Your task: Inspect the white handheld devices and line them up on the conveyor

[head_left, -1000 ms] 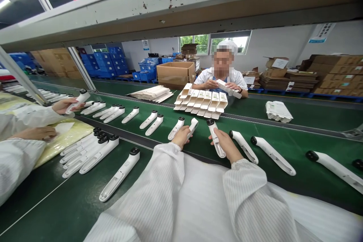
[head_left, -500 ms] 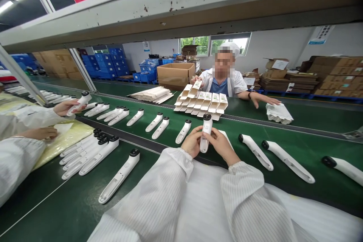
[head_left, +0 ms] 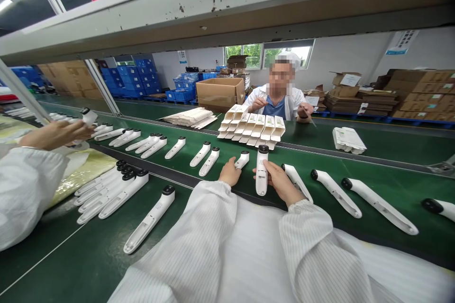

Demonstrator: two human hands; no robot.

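Note:
My right hand is closed round a white handheld device with a black head, held upright with its hollow handle facing me. To its left, my left hand is at the lower end of another white device lying on the green belt. Its fingers are apart and partly cover that device's handle. Similar devices lie along the belt on both sides, one just behind my right hand.
Several devices lie grouped on the nearer green surface, beside yellow wrapping. A co-worker's hand is at far left. Across the belt, another person sits behind white boxes. A metal shelf beam crosses overhead.
My left hand has left the held device and moved left to one on the belt. The belt devices have shifted right. The person opposite has drawn both hands back from the boxes.

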